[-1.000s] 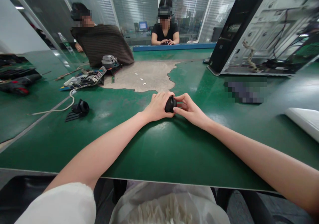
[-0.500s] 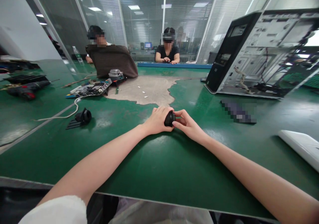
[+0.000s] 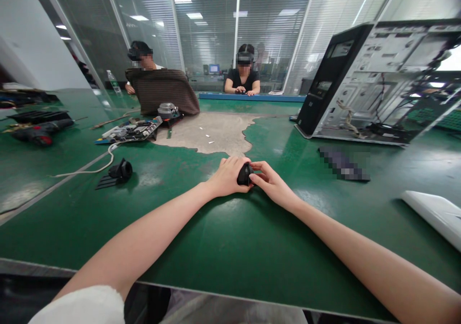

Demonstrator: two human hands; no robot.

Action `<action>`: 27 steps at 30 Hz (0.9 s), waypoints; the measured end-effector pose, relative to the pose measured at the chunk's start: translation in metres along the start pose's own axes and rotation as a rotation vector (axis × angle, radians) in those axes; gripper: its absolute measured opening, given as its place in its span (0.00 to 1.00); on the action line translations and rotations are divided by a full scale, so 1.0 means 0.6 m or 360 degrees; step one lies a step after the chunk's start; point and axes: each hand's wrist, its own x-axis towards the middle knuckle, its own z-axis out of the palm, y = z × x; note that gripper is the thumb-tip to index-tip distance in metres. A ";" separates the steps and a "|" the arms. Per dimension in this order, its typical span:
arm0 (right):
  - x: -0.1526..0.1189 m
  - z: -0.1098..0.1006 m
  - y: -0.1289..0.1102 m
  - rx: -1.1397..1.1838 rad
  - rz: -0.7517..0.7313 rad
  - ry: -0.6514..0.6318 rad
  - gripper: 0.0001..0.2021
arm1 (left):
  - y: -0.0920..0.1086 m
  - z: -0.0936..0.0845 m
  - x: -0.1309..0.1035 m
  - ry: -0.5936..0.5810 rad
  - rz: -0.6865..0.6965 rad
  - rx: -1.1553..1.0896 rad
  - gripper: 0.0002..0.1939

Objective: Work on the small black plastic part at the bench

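My left hand (image 3: 229,176) is wrapped round a small black rounded part (image 3: 244,174), whose exact kind I cannot make out. From the other side, the thumb and fingertips of my right hand (image 3: 267,178) close on the part's right end. Both hands are just over the green tabletop (image 3: 230,237), near the edge of a bare patch in its surface. To the left lies a black ring-shaped piece with flat prongs (image 3: 120,170), apart from both hands.
An open computer case (image 3: 345,84) stands at the right, with a blurred dark flat object (image 3: 342,164) and a white object (image 3: 434,213) nearer. A circuit board (image 3: 133,131), white cable (image 3: 103,166) and power tool (image 3: 41,132) lie left. Two people sit across the table.
Both hands keep hold of the black part in nearly the same place; the right fingers have shifted slightly on its end. The view has tilted up a little.
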 end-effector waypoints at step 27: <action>0.002 0.002 -0.002 0.0042 -0.0016 0.0037 0.07 | -0.001 0.002 -0.002 0.0031 0.0000 0.0011 0.30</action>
